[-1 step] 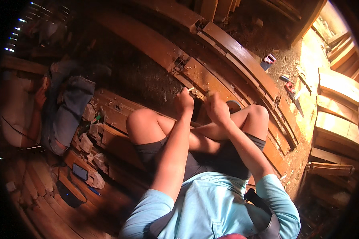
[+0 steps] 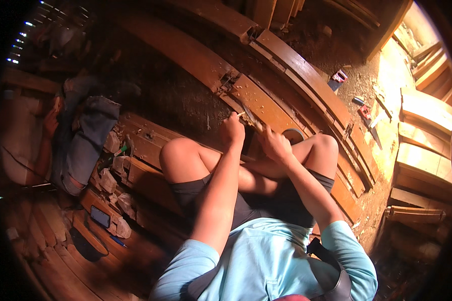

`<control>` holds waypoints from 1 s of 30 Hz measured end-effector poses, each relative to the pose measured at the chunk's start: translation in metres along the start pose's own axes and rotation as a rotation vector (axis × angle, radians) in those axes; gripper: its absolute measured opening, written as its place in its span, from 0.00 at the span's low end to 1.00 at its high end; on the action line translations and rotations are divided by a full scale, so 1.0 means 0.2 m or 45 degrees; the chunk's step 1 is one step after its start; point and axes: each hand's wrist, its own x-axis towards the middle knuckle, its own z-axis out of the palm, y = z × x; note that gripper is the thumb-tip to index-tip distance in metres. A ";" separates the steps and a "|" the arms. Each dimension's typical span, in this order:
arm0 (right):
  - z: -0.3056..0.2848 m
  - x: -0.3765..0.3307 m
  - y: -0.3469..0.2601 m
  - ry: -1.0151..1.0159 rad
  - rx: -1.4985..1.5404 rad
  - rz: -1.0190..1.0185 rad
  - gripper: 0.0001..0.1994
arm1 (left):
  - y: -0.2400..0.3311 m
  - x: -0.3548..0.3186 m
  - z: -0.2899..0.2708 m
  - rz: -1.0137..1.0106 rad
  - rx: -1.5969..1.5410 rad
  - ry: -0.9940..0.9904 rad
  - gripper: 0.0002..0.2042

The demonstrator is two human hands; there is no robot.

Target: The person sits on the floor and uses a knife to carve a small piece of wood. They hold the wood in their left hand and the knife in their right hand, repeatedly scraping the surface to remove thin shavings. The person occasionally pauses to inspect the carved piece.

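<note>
Seated, knees drawn up, facing a long curved wooden beam. Left hand closed in a fist round a thin tool, probably a chisel, its tip resting on the beam's flat face among pale wood chips. Right hand closed just beside it, low on the same tool; exact grip hard to tell. A saw lies well apart on the dusty floor to the right. A phone sits on planks at left.

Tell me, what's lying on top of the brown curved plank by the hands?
Pale wood shavings lie scattered on the curved plank. The left hand and right hand hold a thin tool over it. The hands and knees cover the plank's nearer part, so anything there is hidden.
</note>
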 end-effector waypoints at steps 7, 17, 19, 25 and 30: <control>0.09 0.04 0.07 -0.180 0.005 0.157 0.15 | -0.03 0.00 0.03 0.065 -0.122 0.095 0.04; -0.38 -0.02 -0.10 0.568 0.710 -0.192 0.08 | -0.04 0.00 0.06 0.014 0.003 0.015 0.06; -0.41 -0.05 -0.17 0.960 0.794 -0.349 0.09 | -0.04 0.01 0.06 0.013 0.020 0.039 0.06; 0.01 -0.08 0.05 -0.044 -0.071 0.039 0.14 | 0.01 -0.01 0.03 -0.014 0.054 -0.018 0.05; -0.03 -0.07 0.04 -0.054 0.006 0.070 0.14 | -0.02 -0.02 0.04 0.070 0.090 -0.010 0.06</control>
